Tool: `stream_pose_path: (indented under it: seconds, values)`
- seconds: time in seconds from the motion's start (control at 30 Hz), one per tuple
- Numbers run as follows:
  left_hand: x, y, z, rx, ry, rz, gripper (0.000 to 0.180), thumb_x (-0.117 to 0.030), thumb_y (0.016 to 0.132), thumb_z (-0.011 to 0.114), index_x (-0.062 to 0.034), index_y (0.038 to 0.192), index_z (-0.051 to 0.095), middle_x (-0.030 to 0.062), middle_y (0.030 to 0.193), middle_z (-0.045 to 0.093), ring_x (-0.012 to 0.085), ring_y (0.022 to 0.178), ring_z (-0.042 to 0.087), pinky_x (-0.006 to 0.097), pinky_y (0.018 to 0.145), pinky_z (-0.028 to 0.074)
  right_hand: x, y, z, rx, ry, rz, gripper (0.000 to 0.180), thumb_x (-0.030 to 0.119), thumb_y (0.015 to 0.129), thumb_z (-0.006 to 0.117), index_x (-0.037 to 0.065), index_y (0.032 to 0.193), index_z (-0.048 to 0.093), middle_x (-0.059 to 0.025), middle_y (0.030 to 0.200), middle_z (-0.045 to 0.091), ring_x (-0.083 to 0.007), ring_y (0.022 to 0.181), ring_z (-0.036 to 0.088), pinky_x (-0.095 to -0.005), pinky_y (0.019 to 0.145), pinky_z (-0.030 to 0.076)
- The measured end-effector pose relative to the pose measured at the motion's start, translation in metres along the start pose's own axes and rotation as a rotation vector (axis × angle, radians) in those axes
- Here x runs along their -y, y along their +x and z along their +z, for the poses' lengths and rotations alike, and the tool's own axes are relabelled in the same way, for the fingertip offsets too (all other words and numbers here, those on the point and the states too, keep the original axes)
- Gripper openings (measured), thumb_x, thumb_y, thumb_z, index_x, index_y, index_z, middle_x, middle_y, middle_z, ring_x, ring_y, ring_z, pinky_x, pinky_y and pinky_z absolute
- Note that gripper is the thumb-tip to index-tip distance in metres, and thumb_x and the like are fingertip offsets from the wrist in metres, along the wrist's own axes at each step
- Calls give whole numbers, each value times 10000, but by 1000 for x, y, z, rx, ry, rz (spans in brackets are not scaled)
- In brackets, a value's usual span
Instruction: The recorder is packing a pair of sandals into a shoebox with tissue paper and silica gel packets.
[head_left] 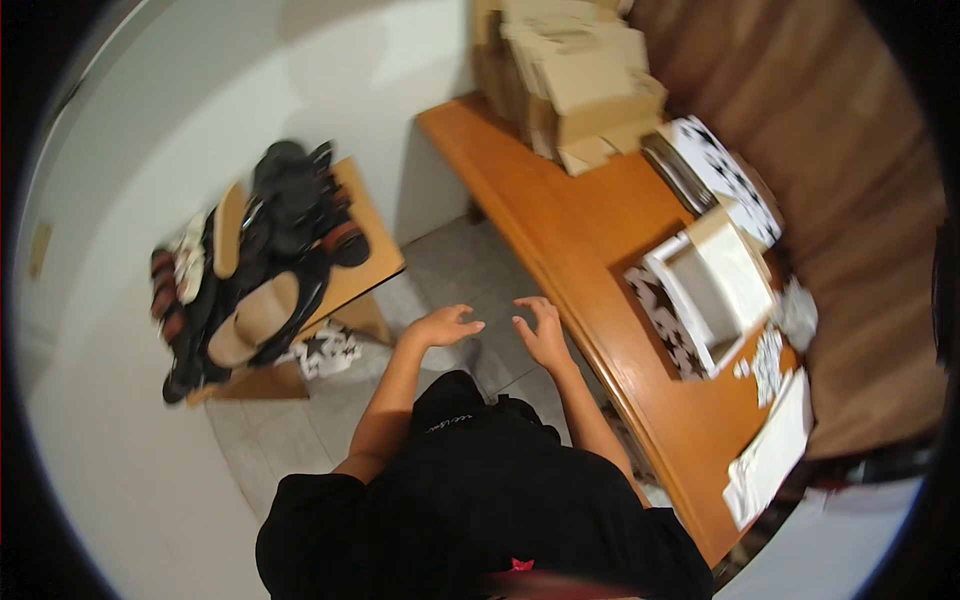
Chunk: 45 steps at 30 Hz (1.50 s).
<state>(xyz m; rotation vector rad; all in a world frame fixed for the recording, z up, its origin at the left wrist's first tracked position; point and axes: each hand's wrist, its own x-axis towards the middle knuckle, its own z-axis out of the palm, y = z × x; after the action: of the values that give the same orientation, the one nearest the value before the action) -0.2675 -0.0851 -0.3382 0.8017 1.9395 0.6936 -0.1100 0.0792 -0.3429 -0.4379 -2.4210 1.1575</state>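
My left hand [443, 327] hovers in front of my body, fingers apart and nothing in it. Facing it across a small gap is my right hand [541, 330], also empty with its fingers spread, close to the edge of the wooden desk [540, 215]. To the left, a pile of sandals [290, 200] in black, brown and tan covers a small table [372, 258]. A tan-soled sandal [255, 320] lies on the pile's near side. On the desk stands an open white box with black stars [668, 315], its inside bare.
Flattened cardboard boxes [590, 75] are stacked at the desk's far end. Beside them sits another star-patterned box [720, 165]. A crumpled plastic bag [797, 315] and white paper sheets [775, 450] lie along the curtain [860, 250]. Star-printed paper [328, 352] is below the small table.
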Motion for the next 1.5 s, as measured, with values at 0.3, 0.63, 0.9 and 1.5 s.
stream_pose_path:
  seconds: [0.3, 0.63, 0.9, 1.5]
  values:
    - [107, -159, -67, -934, -242, -17, 462, -303, 845, 601, 25, 1158, 512, 147, 1018, 616, 196, 883, 591, 294, 772, 460, 75, 32, 100, 607, 294, -167, 251, 103, 790, 584, 3, 1021, 579, -158, 975, 592, -265, 852, 591, -349, 771, 468]
    - [190, -235, -140, -1240, -258, -14, 341, -228, 858, 594, 24, 1084, 556, 112, 996, 615, 171, 924, 576, 280, 802, 441, 169, 95, 231, 646, 353, -234, 270, 111, 794, 594, 16, 1046, 569, -156, 1008, 584, -268, 872, 589, -339, 755, 465]
    - [236, -229, -206, -1214, -178, 51, 339, -239, 809, 629, 11, 1034, 590, 167, 971, 632, 272, 928, 605, 328, 818, 457, 245, 157, 324, 280, 219, -593, 364, 126, 734, 615, 51, 1083, 539, -170, 1118, 474, -362, 1073, 394, -435, 930, 314]
    - [270, -90, -319, -722, -1071, -269, 604, -406, 779, 637, 73, 1112, 478, 183, 1057, 528, 303, 857, 572, 395, 802, 469, 256, 264, 354, 173, -680, 81, 1076, 468, 500, 805, 167, 1374, 253, -328, 1321, 232, -494, 1199, 275, -579, 942, 281]
